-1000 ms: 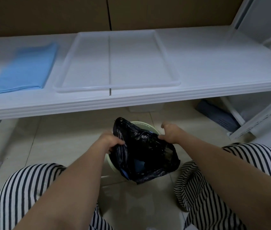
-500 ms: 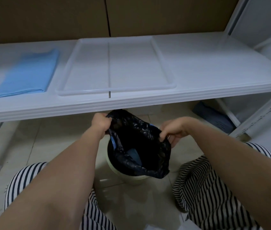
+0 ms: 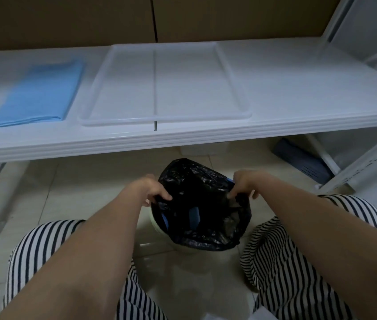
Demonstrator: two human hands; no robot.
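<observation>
A black bin bag (image 3: pixel 202 204) sits in a pale waste bin (image 3: pixel 159 226) on the tiled floor (image 3: pixel 67 192), below the white shelf's (image 3: pixel 298 93) front edge. The left hand (image 3: pixel 147 189) and right hand (image 3: pixel 244 183) each pinch the bag's rim with curled fingers, on opposite sides.

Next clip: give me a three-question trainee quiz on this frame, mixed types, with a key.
1. True or false: the left hand and the right hand both grip the bag.
2. The bag sits in: A) a box B) the bin C) a drawer.
3. Fill in: on the shelf, the cloth lies to the ____ of the tray, as seen here.
Key: 1 true; 2 B; 3 left.
</observation>
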